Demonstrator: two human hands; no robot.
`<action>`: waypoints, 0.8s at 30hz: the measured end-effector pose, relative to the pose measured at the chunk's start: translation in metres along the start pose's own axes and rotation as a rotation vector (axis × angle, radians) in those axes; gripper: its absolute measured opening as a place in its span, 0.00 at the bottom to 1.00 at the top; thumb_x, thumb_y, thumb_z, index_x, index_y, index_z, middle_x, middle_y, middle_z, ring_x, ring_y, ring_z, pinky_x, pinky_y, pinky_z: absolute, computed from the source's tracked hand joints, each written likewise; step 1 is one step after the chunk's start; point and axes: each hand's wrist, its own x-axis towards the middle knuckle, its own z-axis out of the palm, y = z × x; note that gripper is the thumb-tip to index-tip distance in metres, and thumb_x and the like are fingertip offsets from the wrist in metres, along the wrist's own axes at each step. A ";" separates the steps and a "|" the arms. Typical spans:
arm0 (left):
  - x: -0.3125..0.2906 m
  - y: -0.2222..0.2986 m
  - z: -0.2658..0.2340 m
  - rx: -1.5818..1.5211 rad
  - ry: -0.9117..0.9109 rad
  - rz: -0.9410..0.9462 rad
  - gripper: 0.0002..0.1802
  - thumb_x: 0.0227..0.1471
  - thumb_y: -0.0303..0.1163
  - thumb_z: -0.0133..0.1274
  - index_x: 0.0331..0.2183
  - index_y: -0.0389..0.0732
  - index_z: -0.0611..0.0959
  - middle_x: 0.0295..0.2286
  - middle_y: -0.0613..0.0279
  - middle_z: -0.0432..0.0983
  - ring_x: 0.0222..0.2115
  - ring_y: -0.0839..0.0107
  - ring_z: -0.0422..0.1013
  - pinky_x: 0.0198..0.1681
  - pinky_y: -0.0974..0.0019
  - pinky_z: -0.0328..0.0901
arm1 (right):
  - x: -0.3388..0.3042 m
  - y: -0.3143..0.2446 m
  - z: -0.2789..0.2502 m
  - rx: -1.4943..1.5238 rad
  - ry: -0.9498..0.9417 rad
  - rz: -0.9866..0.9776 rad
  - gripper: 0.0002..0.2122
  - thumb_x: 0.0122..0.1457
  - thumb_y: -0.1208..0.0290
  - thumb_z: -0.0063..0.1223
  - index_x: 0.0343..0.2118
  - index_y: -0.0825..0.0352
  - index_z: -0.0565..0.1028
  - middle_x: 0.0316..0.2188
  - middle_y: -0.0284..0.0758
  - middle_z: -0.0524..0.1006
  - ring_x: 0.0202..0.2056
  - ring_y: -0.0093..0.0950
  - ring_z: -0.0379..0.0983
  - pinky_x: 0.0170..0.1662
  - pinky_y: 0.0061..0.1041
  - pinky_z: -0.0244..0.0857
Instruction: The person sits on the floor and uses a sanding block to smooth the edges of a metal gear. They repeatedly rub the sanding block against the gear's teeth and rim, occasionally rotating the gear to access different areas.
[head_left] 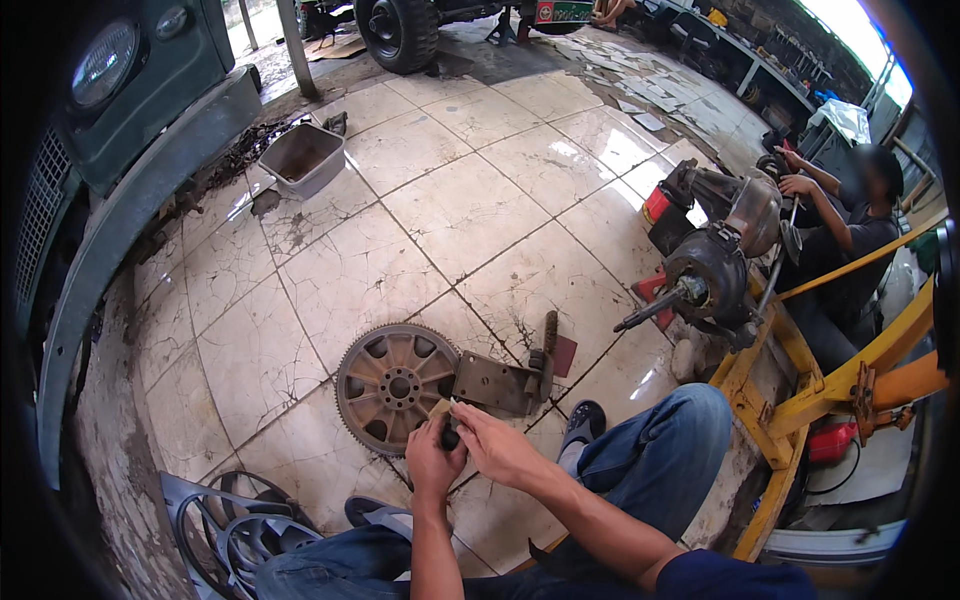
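Note:
My left hand (434, 457) is closed around a small dark part (450, 436), mostly hidden by my fingers. Against it my right hand (498, 445) presses, its fingertips on a small tan piece (441, 409) that looks like folded sheet or cloth. Just beyond my hands lies a toothed flywheel (372, 370), flat on the tiles, brown and worn. Touching its right side is a flat grey metal plate (492, 384). At the plate's far end stands a wire brush or similar dark-handled tool (549, 345), beside a reddish-brown square sheet (565, 355).
A grey tub (302, 160) with brown residue sits near a green vehicle's bumper (150, 190). On the right, a person (850, 215) handles an axle assembly (725, 240) near a yellow steel frame (790, 400). A fan shroud (240, 530) lies at lower left.

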 end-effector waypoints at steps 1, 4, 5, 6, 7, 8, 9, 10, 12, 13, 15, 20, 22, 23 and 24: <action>-0.001 -0.003 0.003 -0.031 -0.002 -0.020 0.24 0.40 0.35 0.62 0.41 0.36 0.79 0.35 0.50 0.78 0.37 0.52 0.74 0.43 0.57 0.66 | 0.001 0.005 0.001 -0.030 0.027 -0.061 0.20 0.67 0.66 0.38 0.57 0.73 0.66 0.54 0.48 0.71 0.54 0.42 0.69 0.57 0.31 0.62; 0.001 0.009 0.000 -0.005 -0.043 0.021 0.23 0.41 0.35 0.61 0.41 0.36 0.79 0.35 0.50 0.78 0.38 0.53 0.74 0.44 0.57 0.65 | 0.009 0.002 -0.002 0.017 -0.045 0.091 0.20 0.67 0.66 0.38 0.56 0.75 0.66 0.54 0.50 0.71 0.55 0.43 0.68 0.57 0.33 0.61; -0.001 0.010 0.002 -0.012 -0.047 0.055 0.22 0.41 0.35 0.60 0.41 0.37 0.79 0.35 0.51 0.78 0.38 0.53 0.74 0.44 0.57 0.65 | 0.006 -0.001 -0.005 0.011 -0.071 0.145 0.20 0.67 0.67 0.38 0.56 0.75 0.66 0.54 0.50 0.71 0.55 0.43 0.68 0.57 0.33 0.62; 0.000 0.008 0.002 -0.005 -0.037 0.031 0.22 0.41 0.35 0.60 0.41 0.37 0.79 0.35 0.51 0.78 0.38 0.53 0.74 0.44 0.57 0.65 | 0.005 -0.003 -0.007 0.004 -0.097 0.199 0.20 0.67 0.67 0.38 0.56 0.75 0.65 0.53 0.50 0.71 0.54 0.43 0.68 0.57 0.33 0.62; 0.001 0.006 0.002 0.001 -0.026 0.008 0.22 0.41 0.34 0.60 0.41 0.37 0.79 0.35 0.51 0.78 0.38 0.53 0.74 0.45 0.57 0.65 | 0.003 0.002 -0.002 -0.045 0.001 0.033 0.20 0.67 0.67 0.38 0.56 0.75 0.66 0.52 0.51 0.72 0.53 0.44 0.69 0.56 0.34 0.63; 0.002 0.008 0.003 -0.003 -0.021 -0.019 0.22 0.41 0.34 0.60 0.41 0.37 0.79 0.36 0.52 0.78 0.38 0.53 0.74 0.45 0.57 0.65 | 0.003 0.006 0.000 -0.074 0.029 -0.012 0.20 0.66 0.67 0.39 0.56 0.75 0.66 0.51 0.51 0.72 0.53 0.45 0.69 0.56 0.35 0.63; 0.003 0.009 0.003 -0.015 -0.036 -0.049 0.22 0.41 0.34 0.60 0.41 0.37 0.80 0.36 0.52 0.78 0.39 0.54 0.74 0.44 0.57 0.65 | 0.004 0.010 0.002 -0.104 0.057 -0.056 0.20 0.66 0.67 0.39 0.56 0.75 0.66 0.51 0.51 0.73 0.52 0.45 0.70 0.55 0.35 0.63; 0.002 0.010 0.006 -0.012 -0.054 -0.039 0.22 0.41 0.34 0.60 0.41 0.37 0.80 0.36 0.51 0.78 0.39 0.54 0.74 0.45 0.57 0.65 | 0.003 0.012 0.003 -0.134 0.086 -0.101 0.20 0.66 0.67 0.40 0.55 0.75 0.66 0.51 0.51 0.73 0.52 0.46 0.70 0.55 0.36 0.64; 0.002 0.009 0.008 0.009 -0.076 -0.015 0.22 0.41 0.34 0.60 0.41 0.37 0.80 0.36 0.51 0.78 0.39 0.54 0.74 0.45 0.57 0.65 | 0.010 0.001 -0.008 -0.100 -0.023 0.069 0.20 0.66 0.66 0.41 0.55 0.75 0.67 0.50 0.51 0.73 0.51 0.47 0.70 0.54 0.37 0.64; -0.001 0.008 0.009 0.028 -0.087 0.001 0.22 0.41 0.34 0.60 0.41 0.37 0.80 0.37 0.51 0.78 0.40 0.54 0.73 0.46 0.58 0.65 | 0.011 0.000 -0.010 -0.118 -0.067 0.124 0.20 0.66 0.66 0.40 0.55 0.75 0.67 0.50 0.51 0.73 0.51 0.47 0.70 0.53 0.37 0.64; 0.001 0.010 0.009 0.023 -0.072 -0.013 0.23 0.41 0.34 0.61 0.42 0.37 0.80 0.38 0.51 0.78 0.41 0.55 0.73 0.46 0.58 0.65 | 0.007 0.004 -0.011 -0.167 -0.055 0.098 0.20 0.66 0.65 0.39 0.55 0.73 0.67 0.50 0.50 0.73 0.50 0.47 0.70 0.53 0.39 0.64; 0.004 0.009 0.008 0.037 -0.094 -0.049 0.25 0.40 0.36 0.63 0.42 0.37 0.80 0.38 0.51 0.79 0.41 0.56 0.74 0.46 0.58 0.65 | 0.016 -0.002 -0.016 -0.020 -0.107 0.218 0.20 0.66 0.66 0.40 0.55 0.75 0.67 0.49 0.50 0.74 0.52 0.45 0.69 0.54 0.37 0.63; 0.007 0.012 0.005 0.054 -0.077 0.003 0.24 0.40 0.36 0.63 0.41 0.38 0.81 0.38 0.53 0.79 0.40 0.57 0.74 0.46 0.58 0.65 | 0.014 0.003 -0.013 -0.081 -0.042 0.105 0.20 0.66 0.66 0.39 0.55 0.75 0.67 0.50 0.50 0.74 0.53 0.44 0.69 0.54 0.36 0.63; 0.008 0.012 0.004 0.053 -0.067 0.014 0.24 0.40 0.36 0.63 0.41 0.38 0.81 0.38 0.54 0.79 0.40 0.57 0.74 0.46 0.58 0.65 | 0.011 0.007 -0.010 -0.106 -0.019 0.055 0.20 0.66 0.66 0.39 0.55 0.75 0.67 0.50 0.50 0.74 0.54 0.44 0.68 0.55 0.36 0.63; 0.008 0.011 0.004 0.051 -0.057 0.025 0.23 0.40 0.36 0.63 0.41 0.38 0.81 0.38 0.55 0.79 0.40 0.57 0.74 0.45 0.58 0.65 | 0.009 0.009 -0.007 -0.055 0.005 0.029 0.20 0.67 0.66 0.39 0.55 0.75 0.67 0.50 0.50 0.74 0.53 0.44 0.68 0.54 0.35 0.63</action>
